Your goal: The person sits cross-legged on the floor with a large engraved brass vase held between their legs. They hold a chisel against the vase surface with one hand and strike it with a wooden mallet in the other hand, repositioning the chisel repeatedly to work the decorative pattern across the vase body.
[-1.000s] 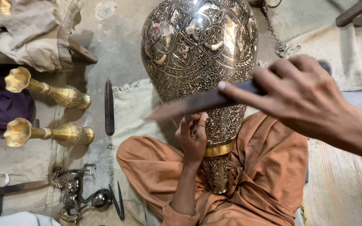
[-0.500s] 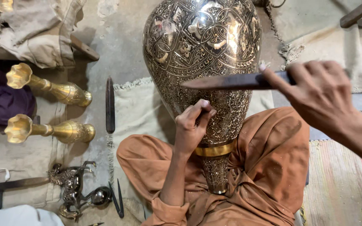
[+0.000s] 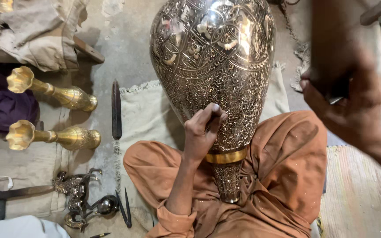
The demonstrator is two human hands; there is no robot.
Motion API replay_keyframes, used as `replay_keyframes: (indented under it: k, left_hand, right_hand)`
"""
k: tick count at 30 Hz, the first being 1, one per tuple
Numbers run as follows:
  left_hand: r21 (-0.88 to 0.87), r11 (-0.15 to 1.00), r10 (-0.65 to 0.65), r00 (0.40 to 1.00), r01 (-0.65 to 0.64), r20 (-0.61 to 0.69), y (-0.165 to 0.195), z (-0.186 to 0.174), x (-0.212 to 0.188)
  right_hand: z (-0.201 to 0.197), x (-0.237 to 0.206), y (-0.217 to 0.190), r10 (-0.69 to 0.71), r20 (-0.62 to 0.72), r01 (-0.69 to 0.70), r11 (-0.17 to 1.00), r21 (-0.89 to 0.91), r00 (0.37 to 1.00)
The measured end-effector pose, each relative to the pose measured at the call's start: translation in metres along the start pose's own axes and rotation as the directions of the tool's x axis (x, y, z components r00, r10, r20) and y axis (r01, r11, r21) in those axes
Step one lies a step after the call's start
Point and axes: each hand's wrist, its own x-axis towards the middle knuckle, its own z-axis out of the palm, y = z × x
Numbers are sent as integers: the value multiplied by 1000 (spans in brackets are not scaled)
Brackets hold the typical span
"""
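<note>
Vase (image 3: 212, 66), engraved brass, lies across my lap on the orange cloth (image 3: 283, 176), neck toward me, body out over the floor. My left hand (image 3: 201, 132) is pinched shut on a small punch, too hidden to see clearly, tip pressed to the lower body above the plain gold band (image 3: 225, 156). My right hand (image 3: 345, 101), blurred, is closed on a dark striker. I judge the punch should stay square to the surface, and blows light.

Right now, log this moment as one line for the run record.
left hand: pinching a thin tool tip against engraved vase | right hand: raised, blurred, gripping a dark tool | vase: lying across lap | two brass vases: on floor
</note>
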Motion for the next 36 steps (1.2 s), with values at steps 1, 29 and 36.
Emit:
replay_keyframes:
  k: [1, 29, 36]
  left_hand:
    - [33, 999, 6, 1000, -6, -5, 0, -1, 1]
    - [103, 990, 90, 995, -94, 37, -8, -5, 2]
    - [95, 988, 117, 989, -125, 87, -13, -7, 2]
  right_hand:
    - [0, 0, 0, -58, 43, 62, 995, -77, 997]
    - [22, -24, 39, 125, 320, 49, 873, -486, 939]
    - [13, -19, 24, 71, 391, 233, 702, -673, 918]
